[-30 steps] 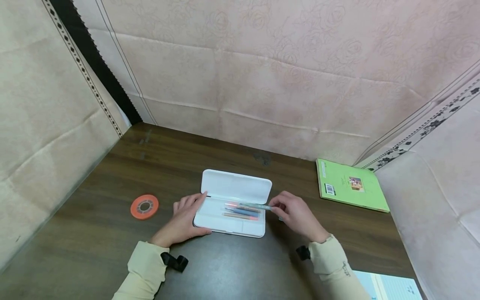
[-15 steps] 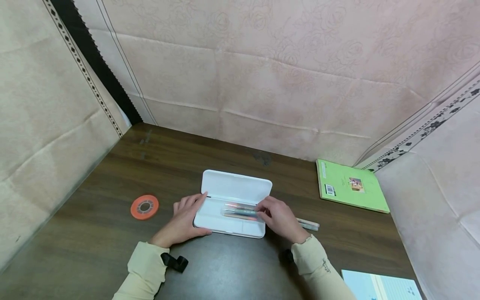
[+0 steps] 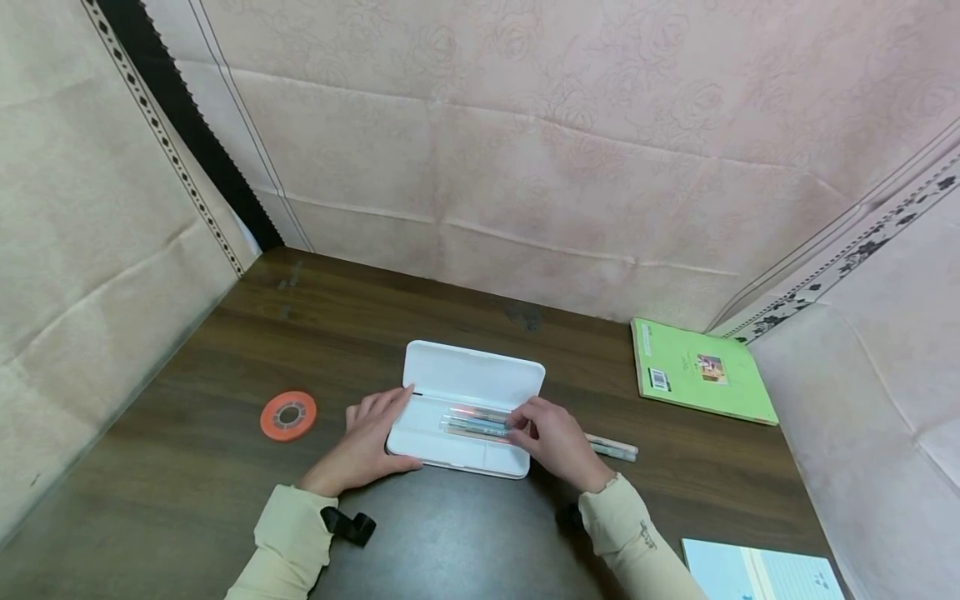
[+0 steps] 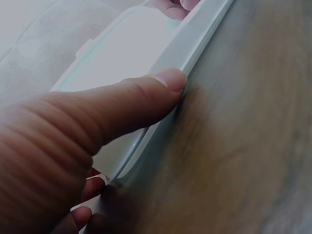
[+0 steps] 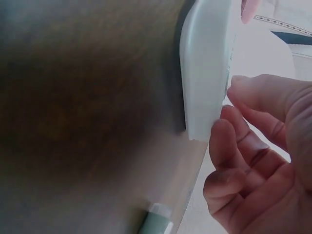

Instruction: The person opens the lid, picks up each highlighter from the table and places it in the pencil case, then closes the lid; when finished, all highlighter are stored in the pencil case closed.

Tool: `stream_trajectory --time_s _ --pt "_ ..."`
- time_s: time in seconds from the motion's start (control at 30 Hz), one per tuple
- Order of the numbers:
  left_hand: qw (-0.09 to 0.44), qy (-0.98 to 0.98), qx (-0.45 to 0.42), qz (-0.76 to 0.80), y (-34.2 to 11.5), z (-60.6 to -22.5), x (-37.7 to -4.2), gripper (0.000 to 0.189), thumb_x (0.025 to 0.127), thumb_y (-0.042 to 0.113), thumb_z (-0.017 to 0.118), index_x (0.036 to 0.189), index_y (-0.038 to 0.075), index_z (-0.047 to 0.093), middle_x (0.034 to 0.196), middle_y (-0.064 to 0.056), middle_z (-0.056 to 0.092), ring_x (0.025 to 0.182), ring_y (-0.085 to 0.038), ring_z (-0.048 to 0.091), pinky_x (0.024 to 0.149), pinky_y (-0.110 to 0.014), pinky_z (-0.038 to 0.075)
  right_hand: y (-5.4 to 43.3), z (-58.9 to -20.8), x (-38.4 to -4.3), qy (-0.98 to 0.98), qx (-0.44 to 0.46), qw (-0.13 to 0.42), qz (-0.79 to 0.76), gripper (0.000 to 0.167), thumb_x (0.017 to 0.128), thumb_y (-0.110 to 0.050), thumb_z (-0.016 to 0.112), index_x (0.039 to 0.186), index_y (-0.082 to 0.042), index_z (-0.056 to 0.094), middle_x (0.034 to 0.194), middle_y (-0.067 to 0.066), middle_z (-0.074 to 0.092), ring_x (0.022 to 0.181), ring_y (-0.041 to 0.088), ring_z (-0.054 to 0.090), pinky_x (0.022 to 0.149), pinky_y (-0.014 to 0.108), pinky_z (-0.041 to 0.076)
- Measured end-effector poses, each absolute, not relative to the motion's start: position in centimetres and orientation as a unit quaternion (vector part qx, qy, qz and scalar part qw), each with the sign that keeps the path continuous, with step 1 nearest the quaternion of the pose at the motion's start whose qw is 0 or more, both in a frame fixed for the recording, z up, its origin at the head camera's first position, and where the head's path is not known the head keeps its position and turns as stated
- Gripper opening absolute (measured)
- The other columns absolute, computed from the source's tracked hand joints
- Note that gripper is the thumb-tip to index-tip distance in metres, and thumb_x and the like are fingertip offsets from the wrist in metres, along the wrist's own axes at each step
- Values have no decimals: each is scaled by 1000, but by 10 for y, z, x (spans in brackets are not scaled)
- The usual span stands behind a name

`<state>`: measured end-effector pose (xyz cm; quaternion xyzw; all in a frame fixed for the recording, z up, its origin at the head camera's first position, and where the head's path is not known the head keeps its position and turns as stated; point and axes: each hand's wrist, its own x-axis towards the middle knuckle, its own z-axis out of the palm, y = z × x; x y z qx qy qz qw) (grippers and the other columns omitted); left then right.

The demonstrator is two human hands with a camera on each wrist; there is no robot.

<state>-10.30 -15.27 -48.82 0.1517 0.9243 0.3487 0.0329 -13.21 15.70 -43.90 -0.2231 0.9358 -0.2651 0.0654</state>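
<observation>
A white pencil case [image 3: 506, 464] lies on the table with its lid [image 3: 474, 367] raised at the back. My left hand [image 3: 367, 442] grips its left end, thumb along the front edge and fingers at the far side. Several pens [image 3: 474, 423] lie side by side in the tray. Over the tray's right end, my right hand [image 3: 553, 437] pinches a pen between thumb and forefinger; the fingers hide its right end. In the right wrist view the fingertips [image 5: 239, 87] are at the rim of the case, and the other fingers are bent below.
Pens [image 3: 615, 448] lie on the table behind my right hand. An orange ring-shaped roll [image 3: 288, 415] sits at the left. A green book [image 3: 701, 371] is at the back right, and a light blue notebook [image 3: 761, 571] at the front right.
My right hand has moved left and slightly down, bringing the pen from the case's right edge in among the other pens. The left hand stays in place.
</observation>
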Motion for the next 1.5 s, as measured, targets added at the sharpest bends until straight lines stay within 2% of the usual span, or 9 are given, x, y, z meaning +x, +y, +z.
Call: stream_trajectory --time_s 0.23,0.53,1.0,1.5 --pt "33 925 152 347 -153 -489 -103 109 72 46 85 157 12 25 155 -14 37 133 -34 30 94 -49 19 175 -432 -130 937 -201 47 -283 11 88 -20 75 99 -20 73 91 -10 61 76 10 53 69 24 48" --pt "32 925 150 348 -154 -488 -102 108 73 45 85 157 13 25 155 -13 37 133 -34 30 94 -48 19 236 -411 -134 944 -171 -10 -282 12 90 -16 73 102 -13 72 93 -6 64 78 9 58 68 24 50" --pt "29 925 150 347 -155 -489 -102 108 73 45 85 157 12 25 155 -14 36 132 -34 30 93 -48 19 308 -439 -130 963 -121 11 -242 10 90 -13 71 100 -11 73 95 0 66 77 10 55 65 24 47" --pt "31 925 156 346 -153 -488 -104 108 73 46 85 157 13 25 155 -14 36 132 -34 31 93 -48 19 324 -454 -127 965 -134 15 -225 7 87 -10 74 91 -15 73 89 -3 64 73 6 50 64 23 44"
